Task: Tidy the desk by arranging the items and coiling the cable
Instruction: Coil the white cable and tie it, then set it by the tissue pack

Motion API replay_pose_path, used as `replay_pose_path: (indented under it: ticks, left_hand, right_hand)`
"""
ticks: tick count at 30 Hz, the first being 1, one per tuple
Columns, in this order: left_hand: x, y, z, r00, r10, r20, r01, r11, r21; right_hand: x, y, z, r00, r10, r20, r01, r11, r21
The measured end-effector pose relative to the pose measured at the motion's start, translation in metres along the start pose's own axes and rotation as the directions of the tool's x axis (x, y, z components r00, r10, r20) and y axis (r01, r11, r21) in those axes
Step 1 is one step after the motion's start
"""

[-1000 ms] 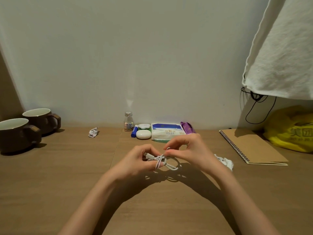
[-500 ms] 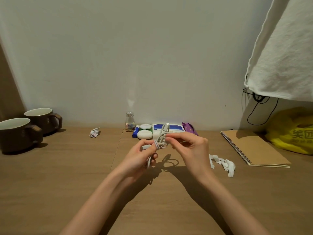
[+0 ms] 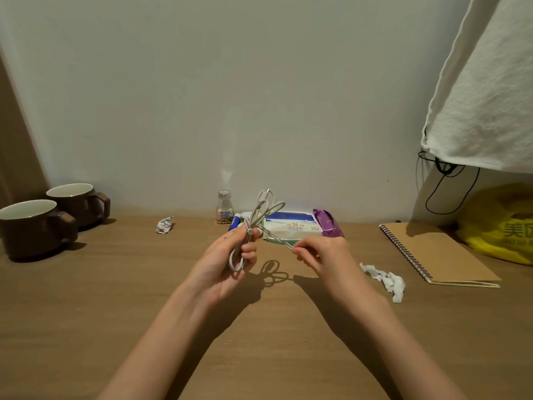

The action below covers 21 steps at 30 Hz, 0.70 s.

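**Above the surface (image 3: 115, 298), a cable (image 3: 249, 231) held in loops**

Over the middle of the wooden desk, the left hand (image 3: 227, 264) grips the folded white bundle, loops standing up past the fingers and one hanging across the palm. The right hand (image 3: 320, 255) pinches a loose strand drawn taut from it. Against the wall behind lie a small bottle (image 3: 224, 207), a tissue pack (image 3: 294, 226) and a purple packet (image 3: 327, 223). Two brown mugs (image 3: 34, 226) stand far left; a spiral notebook (image 3: 438, 255) lies right.

Looped cable (image 3: 250, 226) between both hands (image 3: 227, 261)
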<state>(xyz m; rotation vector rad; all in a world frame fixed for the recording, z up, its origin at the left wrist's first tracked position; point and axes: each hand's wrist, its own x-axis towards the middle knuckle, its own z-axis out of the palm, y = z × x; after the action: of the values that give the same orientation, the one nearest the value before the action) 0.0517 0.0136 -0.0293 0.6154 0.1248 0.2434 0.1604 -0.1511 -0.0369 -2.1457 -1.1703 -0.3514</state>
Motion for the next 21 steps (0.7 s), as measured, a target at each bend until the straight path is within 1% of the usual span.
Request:
replay_pose_path:
  ticks: [3, 5, 7, 9, 12, 13, 14, 15, 17, 18, 19, 21]
  left_hand:
    - [-0.004, -0.001, 0.001, 0.994, -0.041, 0.106, 0.044, 0.999, -0.025]
    - [-0.003, -0.002, 0.000, 0.985, -0.029, 0.168, 0.034, 0.999, -0.029]
    - [-0.002, -0.001, -0.001, 0.984, -0.004, 0.180, 0.010, 0.999, -0.033]
    - [0.001, 0.000, -0.002, 0.993, 0.040, 0.111, -0.036, 0.998, -0.042]
    - [0.008, 0.005, -0.006, 0.992, 0.125, -0.036, -0.126, 0.991, -0.050]
    - [0.010, 0.007, -0.009, 0.981, 0.172, -0.090, -0.171, 0.985, 0.020]
    - [0.011, 0.007, -0.010, 0.962, 0.234, -0.142, -0.215, 0.967, 0.139]
    - [0.011, 0.007, -0.012, 0.937, 0.303, -0.173, -0.251, 0.929, 0.271]
    - [0.012, 0.003, -0.017, 0.890, 0.424, -0.166, -0.297, 0.817, 0.494]
    - [0.012, 0.001, -0.019, 0.871, 0.473, -0.134, -0.306, 0.734, 0.607]
    - [0.011, 0.000, -0.022, 0.854, 0.512, -0.091, -0.299, 0.627, 0.719]
    - [0.010, -0.003, -0.024, 0.845, 0.534, 0.011, -0.268, 0.405, 0.874]
  right_hand:
    - [0.001, 0.005, 0.000, 0.995, 0.101, -0.015, -0.101, 0.994, 0.032]
    - [0.001, 0.006, 0.000, 0.990, 0.143, -0.001, -0.142, 0.988, 0.064]
    - [0.001, 0.007, 0.000, 0.988, 0.155, 0.018, -0.156, 0.981, 0.115]
    - [0.001, 0.007, 0.000, 0.987, 0.159, 0.034, -0.163, 0.974, 0.157]
    - [0.002, 0.002, -0.002, 0.986, 0.146, 0.074, -0.159, 0.961, 0.224]
    - [0.001, -0.002, -0.003, 0.990, 0.112, 0.087, -0.129, 0.968, 0.216]
    - [0.001, -0.004, -0.002, 0.994, 0.054, 0.094, -0.071, 0.979, 0.190]
    - [0.000, -0.007, -0.001, 0.995, -0.023, 0.096, 0.008, 0.989, 0.149]
    - [-0.003, -0.013, 0.002, 0.979, -0.183, 0.086, 0.180, 0.983, 0.044]
    - [-0.004, -0.016, 0.005, 0.962, -0.263, 0.068, 0.265, 0.964, -0.025]
    - [-0.004, -0.019, 0.006, 0.938, -0.343, 0.040, 0.345, 0.933, -0.100]
    - [-0.002, -0.025, 0.008, 0.875, -0.484, -0.025, 0.464, 0.852, -0.243]
